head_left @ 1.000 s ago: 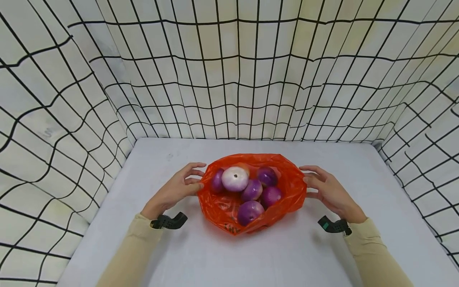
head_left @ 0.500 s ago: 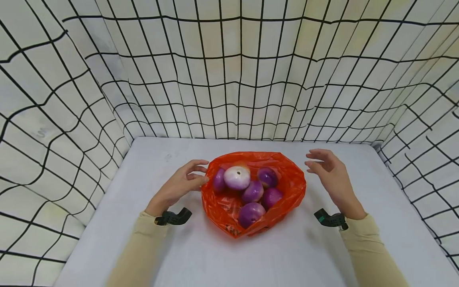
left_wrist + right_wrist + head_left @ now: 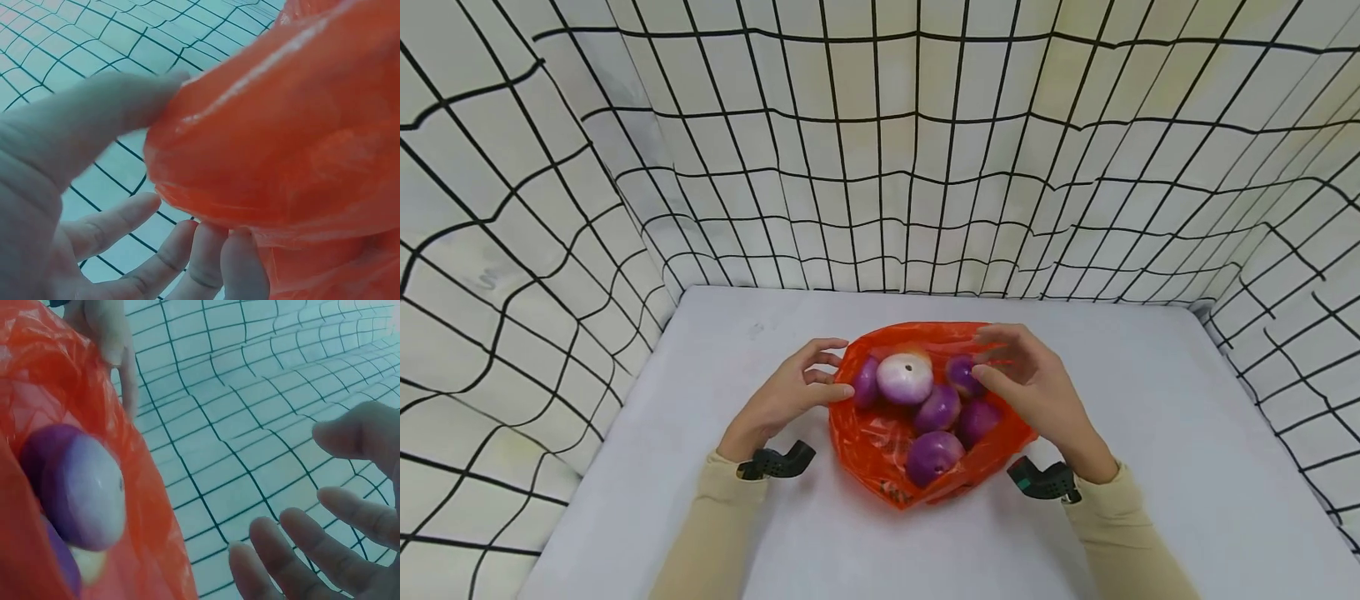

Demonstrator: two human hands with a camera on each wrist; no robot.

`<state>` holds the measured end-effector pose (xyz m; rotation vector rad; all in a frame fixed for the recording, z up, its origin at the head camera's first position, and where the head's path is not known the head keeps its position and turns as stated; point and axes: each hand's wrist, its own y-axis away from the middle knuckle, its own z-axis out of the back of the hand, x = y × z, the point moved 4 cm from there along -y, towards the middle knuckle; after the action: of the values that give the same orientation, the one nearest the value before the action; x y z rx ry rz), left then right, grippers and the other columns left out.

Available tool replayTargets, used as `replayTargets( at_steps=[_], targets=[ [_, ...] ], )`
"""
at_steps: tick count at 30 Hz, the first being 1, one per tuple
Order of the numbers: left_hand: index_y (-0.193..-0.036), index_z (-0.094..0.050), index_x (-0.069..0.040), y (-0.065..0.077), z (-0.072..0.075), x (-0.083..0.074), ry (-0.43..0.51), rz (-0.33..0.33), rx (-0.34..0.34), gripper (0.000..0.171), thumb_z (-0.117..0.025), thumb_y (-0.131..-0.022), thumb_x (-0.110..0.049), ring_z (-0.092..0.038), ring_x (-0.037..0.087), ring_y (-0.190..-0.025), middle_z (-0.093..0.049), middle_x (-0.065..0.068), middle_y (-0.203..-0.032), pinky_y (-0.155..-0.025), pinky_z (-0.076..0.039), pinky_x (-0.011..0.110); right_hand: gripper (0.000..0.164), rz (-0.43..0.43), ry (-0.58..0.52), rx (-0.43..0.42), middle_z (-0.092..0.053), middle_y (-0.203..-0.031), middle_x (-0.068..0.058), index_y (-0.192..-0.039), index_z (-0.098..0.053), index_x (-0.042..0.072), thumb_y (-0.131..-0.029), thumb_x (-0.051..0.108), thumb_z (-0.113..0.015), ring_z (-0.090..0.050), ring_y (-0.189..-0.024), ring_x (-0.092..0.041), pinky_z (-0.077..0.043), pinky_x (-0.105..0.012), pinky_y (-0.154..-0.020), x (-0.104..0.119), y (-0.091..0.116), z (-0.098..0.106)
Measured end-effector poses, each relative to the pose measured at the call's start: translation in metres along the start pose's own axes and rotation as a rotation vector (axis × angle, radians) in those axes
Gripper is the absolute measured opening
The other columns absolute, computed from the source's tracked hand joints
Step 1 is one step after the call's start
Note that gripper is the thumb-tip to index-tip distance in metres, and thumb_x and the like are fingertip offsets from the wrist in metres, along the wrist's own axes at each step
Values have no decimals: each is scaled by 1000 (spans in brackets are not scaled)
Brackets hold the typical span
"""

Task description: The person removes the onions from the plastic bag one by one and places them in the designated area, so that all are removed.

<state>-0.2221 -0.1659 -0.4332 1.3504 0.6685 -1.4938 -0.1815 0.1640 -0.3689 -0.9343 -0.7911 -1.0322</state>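
An orange-red plastic bag [image 3: 868, 458] stands with its mouth spread wide, holding several glossy purple onions [image 3: 934, 458]. One paler, white-topped onion [image 3: 905, 379] shows a dark spot on top. My left hand [image 3: 782, 396] holds the bag's left rim; in the left wrist view the bag's edge [image 3: 250, 156] lies between the thumb and the fingertips. Over the bag's right side hovers my right hand [image 3: 1037, 392], fingers spread and loosely bent, its thumb overlapping a dark purple onion [image 3: 961, 367]. Nothing is between the right fingers [image 3: 312, 531] in the right wrist view.
A white table [image 3: 760, 325] lies under the bag. Black netting [image 3: 880, 175] over pale walls encloses the back and both sides. Each wrist wears a dark band with a curved mount [image 3: 1037, 479].
My right hand has left the bag's right rim, lifted away to the right, then come back leftward over the onions. My left hand stays at the left rim.
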Motion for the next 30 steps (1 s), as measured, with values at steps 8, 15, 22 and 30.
replayTargets(
  at_steps=[8,15,22,30],
  targets=[
    [-152,-42,-24,3,-4,-2,15,-5,21,74,-80,-89,-25,-62,29,-119,-49,15,-147,-93,-62,40,44,34,11,149,-68,-123,-7,-133,-60,15,-93,13,-77,-72,-103,-13,-62,-26,-89,-10,10,-23],
    [-152,-43,-24,6,-1,-3,-6,-23,24,71,-79,-90,-20,-61,30,-120,-48,16,-147,-94,-62,41,52,99,148,302,-71,-117,-6,-133,-62,14,-87,25,-84,-71,-104,-19,-63,-37,-90,-15,15,-38],
    [-151,-43,-24,4,-2,-2,-11,-36,26,69,-77,-91,-15,-62,30,-118,-48,17,-147,-94,-62,41,51,91,249,435,-69,-124,1,-130,-64,20,-84,26,-87,-65,-110,-16,-61,-35,-93,-16,19,-43],
    [-153,-41,-24,4,-2,-2,-8,-28,40,72,-78,-91,-19,-62,30,-120,-47,17,-147,-96,-61,42,53,89,253,519,-66,-130,-4,-133,-61,17,-86,22,-85,-66,-112,-19,-61,-38,-96,-22,23,-51]
  ],
)
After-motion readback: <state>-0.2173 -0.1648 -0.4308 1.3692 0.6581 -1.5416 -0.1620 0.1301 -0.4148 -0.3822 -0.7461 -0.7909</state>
